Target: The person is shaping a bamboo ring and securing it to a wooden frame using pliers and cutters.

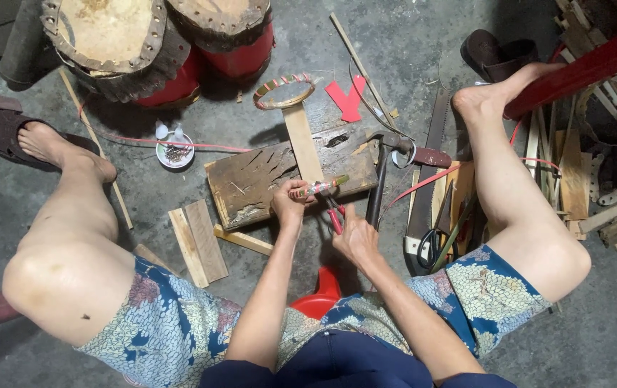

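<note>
At about ten o'clock, two drums with hide tops and red bodies are standing on the concrete floor. Just below them, a small white dish is sitting on the floor, holding what looks like a heap of small dark nails, with two little white bottles at its upper rim. Toward the centre, a worn wooden block is lying flat. At its near edge the left hand is closing its fingers around a short stick wrapped in red and green strips, holding it across the block. Just at five o'clock from it, the right hand is gripping red-handled pliers, whose nose is pointing up at the wrapped stick. At twelve o'clock a wrapped ring is resting on a pale slat. At three o'clock a hammer, a saw and scissors are lying together.
</note>
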